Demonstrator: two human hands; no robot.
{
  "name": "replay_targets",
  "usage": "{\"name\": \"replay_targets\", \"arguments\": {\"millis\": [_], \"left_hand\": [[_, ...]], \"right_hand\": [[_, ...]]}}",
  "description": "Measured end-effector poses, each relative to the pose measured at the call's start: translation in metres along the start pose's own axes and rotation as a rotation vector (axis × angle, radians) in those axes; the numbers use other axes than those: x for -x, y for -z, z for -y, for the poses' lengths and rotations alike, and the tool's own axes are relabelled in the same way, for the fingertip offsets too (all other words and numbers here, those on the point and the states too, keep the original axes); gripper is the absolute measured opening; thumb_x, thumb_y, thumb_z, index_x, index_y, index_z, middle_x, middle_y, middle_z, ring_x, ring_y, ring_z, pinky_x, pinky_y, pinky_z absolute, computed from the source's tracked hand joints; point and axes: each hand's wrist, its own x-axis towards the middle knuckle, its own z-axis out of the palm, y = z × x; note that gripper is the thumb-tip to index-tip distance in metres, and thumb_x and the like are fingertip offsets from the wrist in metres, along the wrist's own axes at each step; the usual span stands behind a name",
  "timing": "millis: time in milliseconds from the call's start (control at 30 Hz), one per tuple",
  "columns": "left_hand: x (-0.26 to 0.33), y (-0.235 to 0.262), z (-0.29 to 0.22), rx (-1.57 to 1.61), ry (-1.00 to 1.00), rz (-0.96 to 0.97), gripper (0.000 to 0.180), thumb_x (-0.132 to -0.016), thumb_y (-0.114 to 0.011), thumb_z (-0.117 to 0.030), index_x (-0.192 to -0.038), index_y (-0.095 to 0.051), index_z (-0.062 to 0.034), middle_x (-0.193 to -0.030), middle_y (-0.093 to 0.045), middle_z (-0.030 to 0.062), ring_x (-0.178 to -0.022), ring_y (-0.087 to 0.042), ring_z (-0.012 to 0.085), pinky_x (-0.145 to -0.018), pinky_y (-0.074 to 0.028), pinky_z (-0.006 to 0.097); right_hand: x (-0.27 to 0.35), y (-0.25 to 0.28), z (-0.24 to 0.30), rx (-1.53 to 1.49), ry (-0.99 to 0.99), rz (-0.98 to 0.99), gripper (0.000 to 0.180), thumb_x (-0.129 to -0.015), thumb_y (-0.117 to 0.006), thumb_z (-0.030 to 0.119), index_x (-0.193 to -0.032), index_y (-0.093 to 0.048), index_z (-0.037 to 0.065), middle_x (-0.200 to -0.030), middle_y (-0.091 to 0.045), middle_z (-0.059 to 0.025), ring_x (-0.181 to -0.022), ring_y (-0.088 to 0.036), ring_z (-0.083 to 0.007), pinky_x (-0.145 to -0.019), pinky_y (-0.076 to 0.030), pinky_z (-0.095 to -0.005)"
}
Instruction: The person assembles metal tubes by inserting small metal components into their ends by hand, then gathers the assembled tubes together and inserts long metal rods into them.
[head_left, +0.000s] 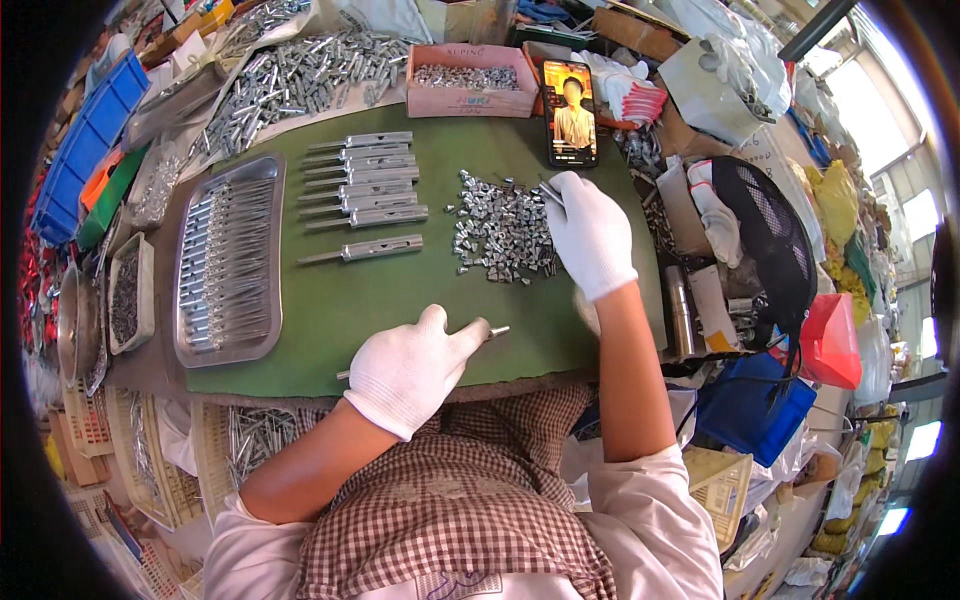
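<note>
small parts (pixel 500 228) lie just left of the right grip (pixel 593 235), the nearer one, pinching a metal piece (pixel 552 193); left grip (pixel 408 362) wraps a sideways rod (pixel 499 331)!

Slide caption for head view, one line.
Gloved left hand holding a slender metal part; gloved right hand by a heap of small metal pieces on a green surface.

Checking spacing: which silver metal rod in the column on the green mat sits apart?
The bottom silver rod, nearest the white-gloved left hand; a wider gap separates it.
</note>
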Motion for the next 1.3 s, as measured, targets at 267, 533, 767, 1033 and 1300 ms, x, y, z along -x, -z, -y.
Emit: {"name": "replay_targets", "arguments": {"millis": [267,533,767,1033,1300], "left_hand": [[0.001,0.002,0.001,0.073,0.021,0.027,0.025,-0.092,-0.064,-0.029,-0.117,-0.066,-0.0268,-0.081,-0.055,0.0066,-0.056,-0.063,0.0241,-0.050,-0.053,0.036],[0.001,0.000,0.003,0.073,0.048,0.047,0.030,-0.093,-0.065,-0.031,-0.122,-0.067,-0.0268,-0.081,-0.056,0.0055,-0.057,-0.063,0.0237,-0.052,-0.054,0.037],[0.001,0.003,0.002,0.087,0.040,0.045,0.030,-0.092,-0.065,-0.031,-0.122,-0.068,-0.0244,-0.082,-0.056,0.0065,-0.058,-0.064,0.0247,-0.052,-0.054,0.037],[0.000,0.002,0.004,0.089,0.045,0.037,0.028,-0.093,-0.065,-0.030,-0.120,-0.068,-0.0259,-0.081,-0.057,0.0064,-0.058,-0.064,0.0252,-0.053,-0.054,0.038],[0.000,0.002,0.001,0.102,0.063,0.039,0.021,-0.094,-0.063,-0.031,-0.115,-0.067,-0.0271,-0.080,-0.056,0.0051,-0.057,-0.064,0.0240,-0.051,-0.053,0.037]], "right_hand": [[0.096,0.045,0.071,-0.530,0.025,0.224,0.013,-0.086,-0.071,0.011,-0.097,-0.066,0.008,-0.085,-0.066,-0.0133,-0.076,-0.066,-0.0341,-0.068,-0.053,-0.0411],[0.107,0.039,0.075,-0.389,0.042,0.147,0.012,-0.084,-0.072,0.012,-0.094,-0.065,0.011,-0.087,-0.062,-0.0087,-0.075,-0.064,-0.0318,-0.064,-0.051,-0.0412],[0.112,0.033,0.076,-0.379,0.048,0.095,0.011,-0.084,-0.071,0.012,-0.092,-0.064,0.011,-0.084,-0.060,-0.0085,-0.073,-0.063,-0.0312,-0.062,-0.051,-0.0411],[0.108,0.046,0.074,-0.384,0.045,0.143,0.008,-0.083,-0.071,0.012,-0.091,-0.069,0.010,-0.088,-0.066,-0.0086,-0.076,-0.067,-0.0299,-0.066,-0.054,-0.0388],[0.091,0.034,0.035,-0.321,-0.224,0.025,0.012,-0.085,-0.071,0.012,-0.096,-0.071,0.006,-0.091,-0.068,-0.0109,-0.077,-0.067,-0.0307,-0.069,-0.053,-0.0368]]}}
